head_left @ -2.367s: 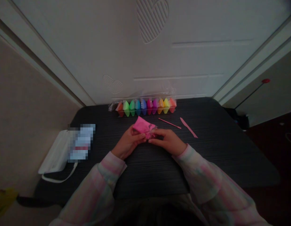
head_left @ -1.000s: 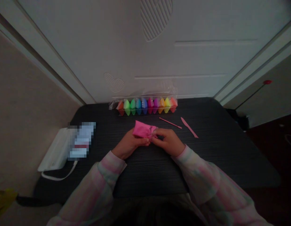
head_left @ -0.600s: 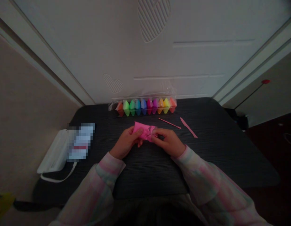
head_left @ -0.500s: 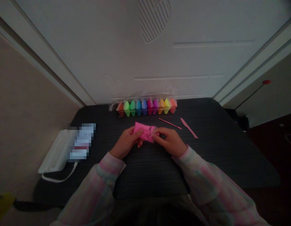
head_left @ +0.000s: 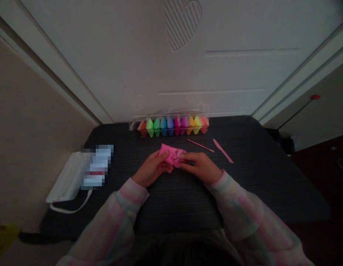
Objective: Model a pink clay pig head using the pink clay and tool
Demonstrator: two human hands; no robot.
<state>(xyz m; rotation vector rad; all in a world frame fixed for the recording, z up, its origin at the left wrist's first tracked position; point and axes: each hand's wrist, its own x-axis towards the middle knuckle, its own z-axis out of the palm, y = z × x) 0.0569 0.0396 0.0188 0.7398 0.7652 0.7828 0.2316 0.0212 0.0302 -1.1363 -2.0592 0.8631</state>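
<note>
A small pink packet (head_left: 169,154), crinkled and partly see-through at its right end, is held above the table between both hands. My left hand (head_left: 150,166) is closed on its left part, thumb on top and fingers beneath. The fingertips of my right hand (head_left: 200,166) pinch the packet's crinkled right end. Just beyond the right hand lies a thin pink modelling stick (head_left: 200,145). Right of that stick is a pink plastic knife (head_left: 223,151). What the packet contains cannot be made out for sure.
Along the back of the dark table (head_left: 177,210) stands a clear plastic tray (head_left: 171,136) with several coloured packets, against a white panel (head_left: 105,55). At the left lie a white box-like device (head_left: 64,179) and a blurred-out phone (head_left: 97,166), with a white cable (head_left: 70,211).
My right fingers have shifted slightly over the packet's crinkled end, and the left fingers beneath it have moved a little to the right. Both hands keep hold of it.
</note>
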